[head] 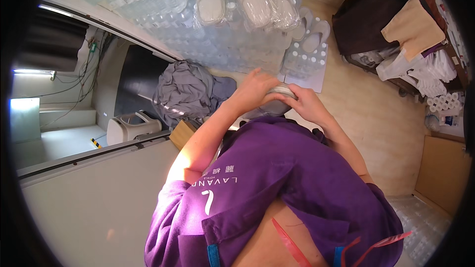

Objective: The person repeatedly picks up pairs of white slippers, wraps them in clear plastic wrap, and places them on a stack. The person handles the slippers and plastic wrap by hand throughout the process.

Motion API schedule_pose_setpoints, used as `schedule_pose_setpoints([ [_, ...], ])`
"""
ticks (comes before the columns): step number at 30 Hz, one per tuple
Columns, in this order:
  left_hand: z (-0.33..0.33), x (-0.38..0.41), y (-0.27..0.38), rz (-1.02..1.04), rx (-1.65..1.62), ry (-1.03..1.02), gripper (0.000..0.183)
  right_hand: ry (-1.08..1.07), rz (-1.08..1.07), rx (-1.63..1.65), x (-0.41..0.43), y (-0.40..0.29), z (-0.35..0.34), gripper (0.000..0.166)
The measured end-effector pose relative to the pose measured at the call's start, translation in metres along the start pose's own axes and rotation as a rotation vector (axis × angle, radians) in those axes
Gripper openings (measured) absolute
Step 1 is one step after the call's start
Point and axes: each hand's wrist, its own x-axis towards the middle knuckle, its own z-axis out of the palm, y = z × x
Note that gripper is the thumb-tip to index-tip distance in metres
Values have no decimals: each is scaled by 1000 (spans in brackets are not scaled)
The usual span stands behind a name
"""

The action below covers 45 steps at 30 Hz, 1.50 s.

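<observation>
Both of my hands are in front of my waist, holding a pale, layered item (282,89) that looks like slippers seen from the end. My left hand (256,89) grips its left side, with the index finger raised. My right hand (306,100) holds the other side, thumb and fingers around the edge. Below the hands is a grey surface (270,109), partly hidden by my purple shirt (271,148). Ahead, a loose pair of pale slippers (315,37) lies on a pack of water bottles (304,61). Plastic-wrapped slippers (256,2) rest on more bottles.
Film-wrapped bottle packs (222,44) are stacked ahead. A crumpled grey cloth heap (182,89) lies left, near a plastic stool (133,128) and a ledge (92,155). On the right stands a cart (360,26) with a tan cloth (412,26) and white supplies. Wood-look floor (374,118) lies between.
</observation>
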Motion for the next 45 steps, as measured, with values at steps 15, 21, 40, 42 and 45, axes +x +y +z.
schedule_pose_setpoints([
  [15,33,16,-5,-20,94,81,32,-56,-111,-257,3,21,-13,30],
  [21,-47,18,-114,-727,-132,932,68,61,104,-71,-4,38,-30,36],
  [40,-85,-95,-179,-523,-738,878,35,789,23,1072,22,-30,-43,32],
  [42,-81,-117,-171,-547,-725,924,34,706,1,1162,45,-47,-32,33],
  [45,-74,-139,-158,-603,-819,996,32,515,-62,1289,96,-66,-14,37],
])
